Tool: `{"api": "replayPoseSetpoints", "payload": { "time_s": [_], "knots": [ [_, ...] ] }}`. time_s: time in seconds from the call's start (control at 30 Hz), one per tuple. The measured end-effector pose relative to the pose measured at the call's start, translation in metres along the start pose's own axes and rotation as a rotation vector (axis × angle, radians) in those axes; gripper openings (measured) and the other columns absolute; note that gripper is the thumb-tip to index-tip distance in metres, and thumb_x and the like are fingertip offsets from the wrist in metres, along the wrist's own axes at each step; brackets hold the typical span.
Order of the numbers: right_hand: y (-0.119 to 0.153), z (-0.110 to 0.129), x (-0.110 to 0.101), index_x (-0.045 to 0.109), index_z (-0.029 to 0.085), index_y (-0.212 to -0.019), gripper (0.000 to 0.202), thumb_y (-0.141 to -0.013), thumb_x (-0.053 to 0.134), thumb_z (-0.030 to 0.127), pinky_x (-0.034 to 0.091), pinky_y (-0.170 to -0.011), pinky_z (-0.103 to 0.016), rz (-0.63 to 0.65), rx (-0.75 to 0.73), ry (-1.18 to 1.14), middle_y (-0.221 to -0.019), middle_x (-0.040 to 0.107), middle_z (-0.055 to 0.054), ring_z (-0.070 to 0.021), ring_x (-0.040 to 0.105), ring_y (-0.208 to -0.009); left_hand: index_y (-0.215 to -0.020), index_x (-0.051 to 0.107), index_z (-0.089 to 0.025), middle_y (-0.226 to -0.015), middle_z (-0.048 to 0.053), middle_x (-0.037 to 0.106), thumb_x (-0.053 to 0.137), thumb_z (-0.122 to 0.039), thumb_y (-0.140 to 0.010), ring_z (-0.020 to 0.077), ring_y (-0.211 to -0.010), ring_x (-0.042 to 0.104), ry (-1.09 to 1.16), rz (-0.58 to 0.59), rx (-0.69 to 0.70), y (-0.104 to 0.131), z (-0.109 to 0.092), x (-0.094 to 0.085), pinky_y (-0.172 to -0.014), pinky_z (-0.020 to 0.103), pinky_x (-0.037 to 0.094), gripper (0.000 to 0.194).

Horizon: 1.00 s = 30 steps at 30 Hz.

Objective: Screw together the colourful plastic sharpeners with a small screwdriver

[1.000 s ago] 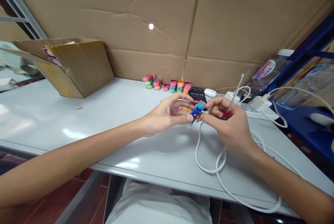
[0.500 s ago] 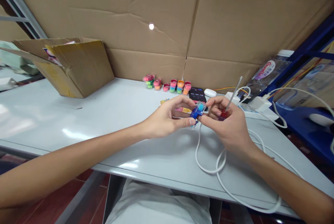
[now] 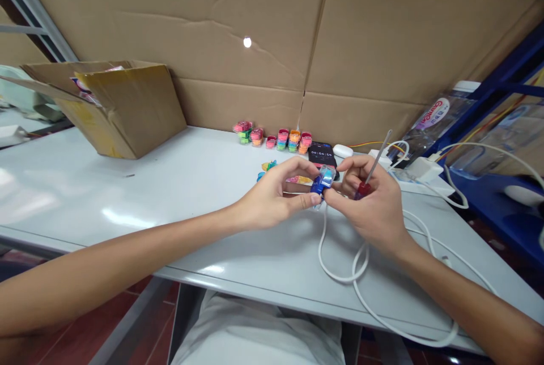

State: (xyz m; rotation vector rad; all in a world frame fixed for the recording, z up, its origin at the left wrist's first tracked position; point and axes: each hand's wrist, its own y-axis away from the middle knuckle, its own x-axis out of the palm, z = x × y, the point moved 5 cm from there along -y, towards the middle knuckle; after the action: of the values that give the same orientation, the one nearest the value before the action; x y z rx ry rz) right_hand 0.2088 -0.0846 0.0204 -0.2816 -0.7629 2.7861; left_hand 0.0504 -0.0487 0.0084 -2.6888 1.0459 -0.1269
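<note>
Over the table, my left hand (image 3: 278, 195) is closed, pinching a small blue and clear plastic piece (image 3: 322, 179) between thumb and fingers. My right hand (image 3: 374, 195) is closed as well. A screwdriver (image 3: 362, 190) with a red handle is tucked in its grip, the metal shaft pointing up. The thumb and fingertips of that hand also meet the right side of the plastic piece. Fingers hide part of the piece and most of the screwdriver handle. Behind my left hand lie loose yellow and blue plastic parts (image 3: 268, 166), partly covered.
Several stacks of coloured plastic pieces (image 3: 283, 140) line the back, beside a phone (image 3: 322, 153) running a timer and a white earbud case (image 3: 342, 151). An open cardboard box (image 3: 140, 110) stands left. A white cable (image 3: 340, 278) loops under my right hand, near a power strip (image 3: 425, 181).
The plastic piece has turned slightly between my fingers, its clear part now facing me more. The screwdriver shaft tips a little lower, and both hands stay in nearly the same place.
</note>
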Motion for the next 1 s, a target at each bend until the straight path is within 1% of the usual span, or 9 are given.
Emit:
{"api": "replayPoseSetpoints", "payload": {
  "time_s": [0.13, 0.33, 0.47, 0.63, 0.8, 0.9, 1.0],
  "knots": [
    [-0.001, -0.004, -0.003, 0.057, 0.023, -0.088, 0.033, -0.063, 0.075, 0.011, 0.039, -0.052, -0.021, -0.01, 0.054, -0.004, -0.063, 0.029, 0.011, -0.0063, 0.031, -0.054, -0.108, 0.057, -0.019, -0.117, 0.007, 0.061, 0.078, -0.025, -0.084, 0.0203, -0.107, 0.066, -0.025, -0.013, 0.026, -0.001, -0.001, -0.002, -0.086, 0.033, 0.057, 0.032],
    [-0.002, -0.012, -0.005, 0.058, 0.022, -0.088, 0.035, -0.062, 0.08, 0.015, 0.032, -0.049, -0.02, -0.007, 0.161, -0.097, -0.064, 0.03, 0.011, -0.0052, 0.029, -0.052, -0.108, 0.056, -0.019, -0.113, 0.005, 0.061, 0.076, -0.023, -0.086, 0.0167, -0.099, 0.068, -0.02, -0.014, 0.037, 0.0, -0.002, -0.001, -0.085, 0.031, 0.057, 0.03],
    [-0.003, -0.014, -0.005, 0.059, 0.021, -0.088, 0.037, -0.059, 0.082, 0.015, 0.028, -0.051, -0.02, -0.017, 0.205, -0.154, -0.065, 0.031, 0.011, -0.0041, 0.03, -0.053, -0.109, 0.055, -0.019, -0.113, 0.005, 0.059, 0.075, -0.024, -0.087, 0.0169, -0.097, 0.069, -0.042, -0.016, 0.057, 0.001, -0.002, -0.001, -0.085, 0.031, 0.057, 0.031],
    [-0.001, -0.014, -0.004, 0.059, 0.021, -0.088, 0.038, -0.059, 0.08, 0.012, 0.028, -0.051, -0.019, -0.02, 0.205, -0.159, -0.065, 0.032, 0.011, -0.0036, 0.031, -0.053, -0.109, 0.054, -0.018, -0.113, 0.006, 0.059, 0.075, -0.022, -0.087, 0.0197, -0.101, 0.07, -0.042, -0.006, 0.075, 0.001, -0.002, 0.001, -0.085, 0.032, 0.058, 0.03],
    [-0.001, -0.013, -0.002, 0.058, 0.021, -0.088, 0.037, -0.059, 0.078, 0.01, 0.029, -0.05, -0.019, -0.027, 0.158, -0.144, -0.064, 0.032, 0.011, -0.0037, 0.03, -0.052, -0.107, 0.055, -0.018, -0.112, 0.007, 0.06, 0.075, -0.021, -0.086, 0.0209, -0.101, 0.07, -0.033, -0.029, 0.055, 0.0, 0.0, 0.001, -0.085, 0.034, 0.058, 0.03],
    [-0.002, -0.013, -0.003, 0.058, 0.021, -0.088, 0.037, -0.059, 0.078, 0.01, 0.03, -0.05, -0.018, -0.018, 0.155, -0.153, -0.065, 0.033, 0.011, -0.0036, 0.031, -0.053, -0.107, 0.056, -0.017, -0.112, 0.007, 0.061, 0.076, -0.021, -0.085, 0.0199, -0.1, 0.069, -0.008, -0.042, 0.046, 0.0, 0.0, 0.001, -0.085, 0.034, 0.058, 0.03],
    [-0.005, -0.012, -0.003, 0.058, 0.021, -0.088, 0.037, -0.059, 0.078, 0.01, 0.03, -0.052, -0.018, 0.002, 0.17, -0.178, -0.066, 0.035, 0.011, -0.0031, 0.034, -0.053, -0.108, 0.057, -0.017, -0.114, 0.006, 0.061, 0.077, -0.021, -0.084, 0.0172, -0.095, 0.07, -0.005, -0.044, 0.027, 0.0, -0.003, 0.001, -0.083, 0.031, 0.058, 0.031]
  ]
}}
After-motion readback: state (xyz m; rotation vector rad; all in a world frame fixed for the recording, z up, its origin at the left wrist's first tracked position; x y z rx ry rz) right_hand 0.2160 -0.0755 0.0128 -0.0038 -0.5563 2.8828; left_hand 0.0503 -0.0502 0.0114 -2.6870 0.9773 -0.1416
